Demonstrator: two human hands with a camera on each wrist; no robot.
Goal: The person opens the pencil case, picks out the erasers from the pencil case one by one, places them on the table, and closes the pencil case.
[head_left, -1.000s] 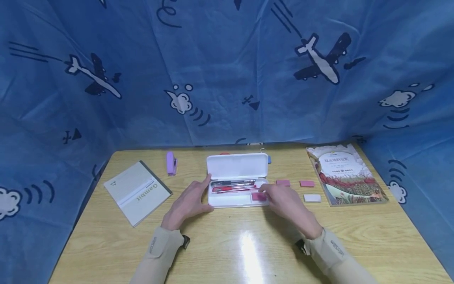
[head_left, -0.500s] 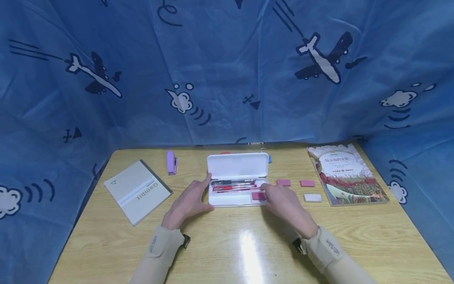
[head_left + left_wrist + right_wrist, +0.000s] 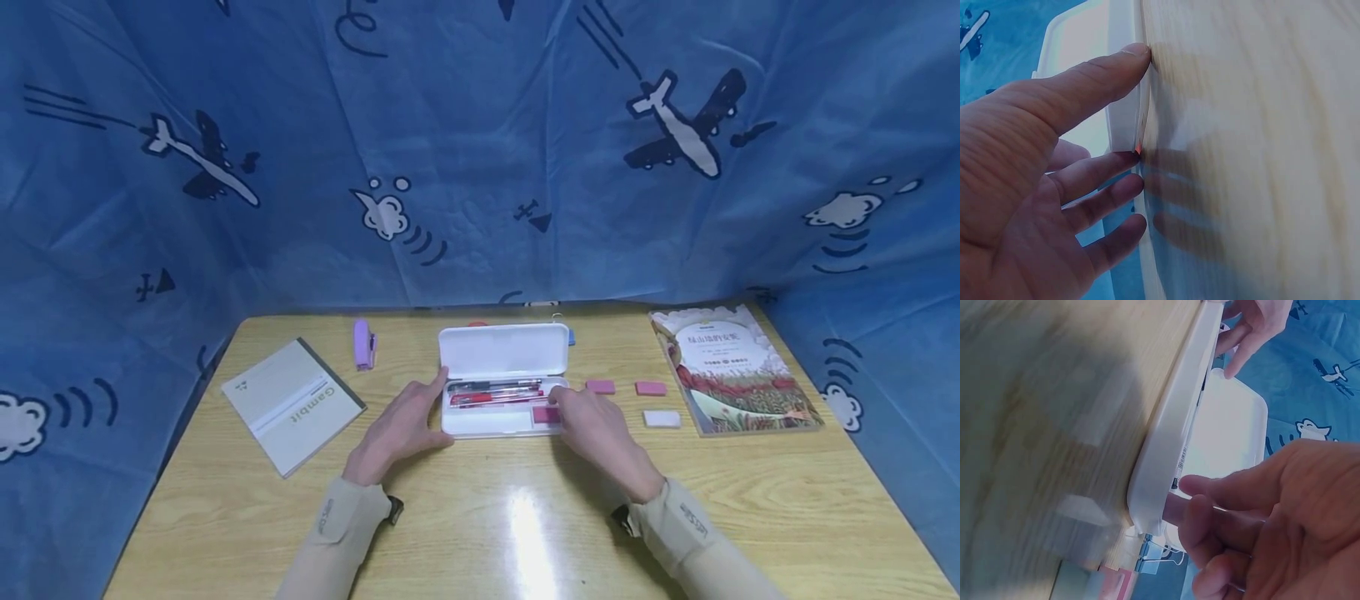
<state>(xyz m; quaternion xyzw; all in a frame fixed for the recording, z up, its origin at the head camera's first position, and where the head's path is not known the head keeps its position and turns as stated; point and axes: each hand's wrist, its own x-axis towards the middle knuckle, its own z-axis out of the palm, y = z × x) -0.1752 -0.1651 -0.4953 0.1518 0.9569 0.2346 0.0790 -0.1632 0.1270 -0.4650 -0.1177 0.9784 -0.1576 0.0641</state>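
A white pencil case (image 3: pixel 491 423) stands with its lid (image 3: pixel 502 352) raised. Black and red pens (image 3: pixel 495 393) lie along its back part. In the front right part sits a pink eraser (image 3: pixel 545 415). My left hand (image 3: pixel 397 427) holds the case's left end, thumb at the front wall (image 3: pixel 1124 94) and index finger near the hinge. My right hand (image 3: pixel 596 425) reaches over the right end with curled fingers, thumb and index at the eraser's right end. In the right wrist view, the case wall (image 3: pixel 1157 469) hides the index fingertip of that hand (image 3: pixel 1241 519).
Two pink erasers (image 3: pixel 650 388) (image 3: pixel 600 387) and a white eraser (image 3: pixel 662 418) lie right of the case. Beyond them is an illustrated book (image 3: pixel 738 371). At left are a Gambit notebook (image 3: pixel 292 408) and a purple stapler (image 3: pixel 363 345). Behind the lid, a blue binder clip (image 3: pixel 572 337) peeks out.
My right hand has shifted very slightly left over the case's right end, its wrist turning in a little. The left hand and the pencil case keep their places.
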